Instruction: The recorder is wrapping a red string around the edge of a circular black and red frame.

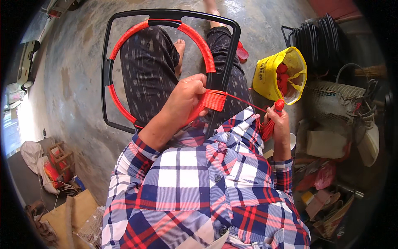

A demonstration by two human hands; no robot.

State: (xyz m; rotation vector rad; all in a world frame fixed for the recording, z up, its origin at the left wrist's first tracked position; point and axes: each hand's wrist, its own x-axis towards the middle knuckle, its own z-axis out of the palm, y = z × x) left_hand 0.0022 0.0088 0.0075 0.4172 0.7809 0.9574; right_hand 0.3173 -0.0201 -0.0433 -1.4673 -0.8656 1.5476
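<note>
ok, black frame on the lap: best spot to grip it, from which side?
Probably the bare black outer bar on the person's left, approached from outside. The right side is taken: left hand clamps the red cord wrap, and right hand holds the taut cord there.

shirt: long-sleeved plaid in blue, white and red, buttoned down front with small dark buttons | cuffs: plaid, ending at wrists toward 9 and 3 o'clock | trousers: dark with small pale speckled pattern, toward 12 o'clock | feet: bare | hands: no gloves, no rings seen
</note>
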